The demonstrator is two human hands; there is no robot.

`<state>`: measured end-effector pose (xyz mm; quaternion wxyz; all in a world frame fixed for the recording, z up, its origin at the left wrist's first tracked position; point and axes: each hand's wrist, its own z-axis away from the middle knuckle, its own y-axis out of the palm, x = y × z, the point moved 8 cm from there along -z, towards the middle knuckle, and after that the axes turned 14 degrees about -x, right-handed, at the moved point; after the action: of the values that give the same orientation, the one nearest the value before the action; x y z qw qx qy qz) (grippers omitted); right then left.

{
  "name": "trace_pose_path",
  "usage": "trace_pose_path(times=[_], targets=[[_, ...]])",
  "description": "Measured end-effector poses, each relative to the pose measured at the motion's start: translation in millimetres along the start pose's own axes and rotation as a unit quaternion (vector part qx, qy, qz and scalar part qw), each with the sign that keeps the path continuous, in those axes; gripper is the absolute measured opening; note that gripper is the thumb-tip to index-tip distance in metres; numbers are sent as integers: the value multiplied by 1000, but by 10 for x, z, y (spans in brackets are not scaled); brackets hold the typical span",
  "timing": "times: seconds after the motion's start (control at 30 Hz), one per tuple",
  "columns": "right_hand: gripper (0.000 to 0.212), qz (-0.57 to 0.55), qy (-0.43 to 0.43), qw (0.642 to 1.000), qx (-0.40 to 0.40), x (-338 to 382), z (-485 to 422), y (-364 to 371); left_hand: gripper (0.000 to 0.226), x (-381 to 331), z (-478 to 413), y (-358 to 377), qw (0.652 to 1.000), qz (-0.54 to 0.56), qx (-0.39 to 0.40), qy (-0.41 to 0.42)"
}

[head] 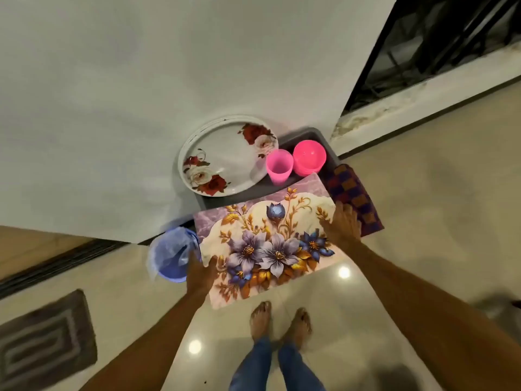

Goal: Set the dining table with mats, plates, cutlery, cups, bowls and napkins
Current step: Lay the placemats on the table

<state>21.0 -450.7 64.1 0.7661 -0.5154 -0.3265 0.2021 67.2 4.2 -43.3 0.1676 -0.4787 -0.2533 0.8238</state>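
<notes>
Head view: I see left hand (pixel 198 273) pinching the mat (pixel 267 244), right hand (pixel 342 224) flat on it, fingers together

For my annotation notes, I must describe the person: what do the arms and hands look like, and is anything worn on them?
Both forearms are bare up to the frame edge, with no sleeve in view. The left hand and the right hand show no glove, watch, bracelet or ring, though the picture is somewhat blurred.
</notes>
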Motion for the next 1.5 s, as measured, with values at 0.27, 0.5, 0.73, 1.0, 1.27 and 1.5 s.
trace_pose_path(times=[0.27,0.5,0.73,1.0,1.27,1.5], targets=[[45,-85,88,992,22,-259,-363,143,33,-709,409,-149,996,13,-41,-75],[11,-243,110,963,42,-324,-235,-13,72,-1022,553,-168,983,128,-2,-129],[13,-352,104,930,-17,-485,395,-797,42,-1647,1017,-712,986,155,-23,-55],[13,-406,129,889,-170,-1007,1631,-1877,33,-2451,1430,-785,988,77,70,118],[18,-423,254,814,-308,-1964,3672,-2411,34,-2869,2692,-527,944,43,239,222],[14,-390,309,762,-414,-2848,5329,-2559,25,-2719,3996,-231,910,11,311,273]])
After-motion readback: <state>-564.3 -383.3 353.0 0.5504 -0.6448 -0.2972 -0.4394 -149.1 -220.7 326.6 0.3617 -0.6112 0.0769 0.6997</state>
